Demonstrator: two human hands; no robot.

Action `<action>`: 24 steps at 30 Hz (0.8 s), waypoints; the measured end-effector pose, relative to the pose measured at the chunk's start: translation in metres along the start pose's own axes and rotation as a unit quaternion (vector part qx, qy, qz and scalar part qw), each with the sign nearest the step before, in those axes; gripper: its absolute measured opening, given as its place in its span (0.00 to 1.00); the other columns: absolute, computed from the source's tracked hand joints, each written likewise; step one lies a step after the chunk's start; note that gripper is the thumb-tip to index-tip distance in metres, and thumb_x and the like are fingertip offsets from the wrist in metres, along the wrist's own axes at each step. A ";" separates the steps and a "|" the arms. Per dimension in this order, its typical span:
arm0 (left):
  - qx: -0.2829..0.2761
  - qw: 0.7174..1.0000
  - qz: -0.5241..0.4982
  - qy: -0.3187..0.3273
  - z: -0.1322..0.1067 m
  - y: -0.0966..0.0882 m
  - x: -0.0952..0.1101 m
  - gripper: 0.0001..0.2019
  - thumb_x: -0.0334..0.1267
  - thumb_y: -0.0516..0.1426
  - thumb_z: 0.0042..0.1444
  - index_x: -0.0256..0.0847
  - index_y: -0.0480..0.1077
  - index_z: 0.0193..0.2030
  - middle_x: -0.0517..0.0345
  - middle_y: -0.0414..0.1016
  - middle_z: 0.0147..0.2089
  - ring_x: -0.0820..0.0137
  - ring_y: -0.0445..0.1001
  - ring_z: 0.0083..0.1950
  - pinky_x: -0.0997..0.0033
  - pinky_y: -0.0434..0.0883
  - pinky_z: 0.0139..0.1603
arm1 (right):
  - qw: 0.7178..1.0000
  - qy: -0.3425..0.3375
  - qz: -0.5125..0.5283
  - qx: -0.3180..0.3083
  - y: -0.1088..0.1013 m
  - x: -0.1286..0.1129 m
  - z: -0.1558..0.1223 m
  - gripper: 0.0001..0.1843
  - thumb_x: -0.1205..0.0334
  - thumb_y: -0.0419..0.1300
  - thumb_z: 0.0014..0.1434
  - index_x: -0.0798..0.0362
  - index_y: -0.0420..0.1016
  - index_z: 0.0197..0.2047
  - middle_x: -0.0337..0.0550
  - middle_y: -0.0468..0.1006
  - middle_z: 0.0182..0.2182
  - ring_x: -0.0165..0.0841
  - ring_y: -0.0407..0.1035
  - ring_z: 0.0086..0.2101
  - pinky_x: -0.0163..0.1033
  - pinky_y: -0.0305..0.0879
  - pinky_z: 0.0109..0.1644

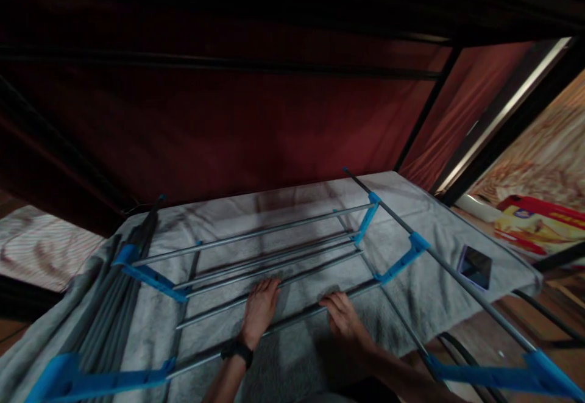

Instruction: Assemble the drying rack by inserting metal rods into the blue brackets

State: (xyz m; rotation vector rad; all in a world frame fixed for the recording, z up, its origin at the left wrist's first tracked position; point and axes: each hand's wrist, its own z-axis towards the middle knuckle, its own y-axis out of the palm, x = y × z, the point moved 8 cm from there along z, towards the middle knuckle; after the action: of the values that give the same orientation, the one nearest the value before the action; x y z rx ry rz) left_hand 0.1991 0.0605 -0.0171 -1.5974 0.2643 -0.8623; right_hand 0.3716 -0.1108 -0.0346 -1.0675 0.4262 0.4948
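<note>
A rack of grey metal tubes with blue plastic brackets lies in front of me on a cloth-covered surface. My left hand point(261, 306), with a dark watch point(237, 352) on the wrist, reaches across the front tube point(295, 317). Its fingers lie fairly flat and stretched over the second tube point(212, 312). My right hand point(342, 314) is at the front tube, fingers bent over it; the thumb's grip is hidden. A blue bracket point(404, 258) joins the tubes at right, another blue bracket point(153, 281) at left.
Several loose grey tubes point(103, 311) lie bundled at the left. A phone point(475, 267) rests on the grey cloth point(425, 199) at the right. Beyond is a red-and-yellow package point(542, 223). Dark frame bars and a dark red panel point(274, 128) stand behind.
</note>
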 end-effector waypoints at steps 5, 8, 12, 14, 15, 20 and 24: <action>-0.010 0.999 -0.026 0.025 0.002 0.004 0.004 0.16 0.31 0.51 0.69 0.44 0.77 0.55 0.51 0.81 0.54 0.61 0.78 0.58 0.59 0.73 0.63 | 0.999 -0.018 -0.027 0.035 0.005 -0.003 -0.001 0.29 0.75 0.50 0.58 0.49 0.75 0.59 0.48 0.78 0.52 0.43 0.68 0.54 0.55 0.71 0.59; -0.002 1.000 -0.022 0.016 0.002 0.004 0.002 0.16 0.31 0.51 0.68 0.44 0.77 0.55 0.50 0.80 0.53 0.60 0.78 0.58 0.58 0.73 0.64 | 0.999 0.007 -0.016 0.032 0.006 -0.002 0.001 0.27 0.75 0.51 0.57 0.48 0.76 0.57 0.48 0.79 0.50 0.43 0.69 0.53 0.54 0.70 0.59; 0.003 1.000 -0.010 0.009 0.000 0.002 0.003 0.16 0.30 0.51 0.68 0.44 0.77 0.55 0.50 0.80 0.54 0.60 0.77 0.59 0.58 0.73 0.64 | 0.996 0.071 0.047 0.015 0.001 0.005 0.010 0.32 0.77 0.51 0.51 0.47 0.76 0.57 0.46 0.79 0.52 0.42 0.71 0.54 0.51 0.70 0.62; 0.001 1.000 -0.001 0.011 -0.001 0.002 0.004 0.17 0.30 0.51 0.68 0.44 0.77 0.56 0.50 0.80 0.54 0.61 0.77 0.59 0.58 0.72 0.64 | 0.992 0.098 0.079 0.026 -0.006 0.012 0.017 0.33 0.77 0.51 0.52 0.46 0.75 0.57 0.45 0.78 0.54 0.40 0.71 0.56 0.49 0.70 0.63; 0.001 1.000 0.004 0.013 -0.001 0.002 0.004 0.17 0.30 0.50 0.68 0.44 0.77 0.56 0.50 0.80 0.54 0.61 0.77 0.59 0.58 0.72 0.64 | 0.990 0.109 0.085 0.038 -0.010 0.016 0.021 0.32 0.77 0.50 0.53 0.46 0.75 0.58 0.45 0.78 0.55 0.39 0.72 0.57 0.49 0.70 0.63; 0.010 1.000 0.002 0.022 -0.005 0.001 0.001 0.17 0.30 0.50 0.68 0.45 0.78 0.55 0.50 0.80 0.54 0.61 0.77 0.58 0.58 0.72 0.65 | 0.986 0.122 -0.003 0.113 -0.033 0.044 0.044 0.31 0.74 0.50 0.57 0.50 0.74 0.61 0.53 0.73 0.61 0.45 0.66 0.63 0.60 0.64 0.69; 0.002 1.000 -0.008 0.018 -0.005 0.004 -0.003 0.17 0.29 0.51 0.68 0.44 0.78 0.55 0.50 0.80 0.53 0.61 0.77 0.57 0.58 0.73 0.64 | 0.985 0.127 -0.079 0.087 -0.035 0.064 0.057 0.29 0.75 0.51 0.57 0.49 0.77 0.58 0.52 0.77 0.56 0.46 0.69 0.59 0.58 0.65 0.67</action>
State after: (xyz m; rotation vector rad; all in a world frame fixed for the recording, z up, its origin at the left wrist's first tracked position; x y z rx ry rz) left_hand 0.1951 0.0581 -0.0221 -1.5839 0.2755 -0.9044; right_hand 0.4494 -0.0617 -0.0211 -0.9889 0.5930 0.1773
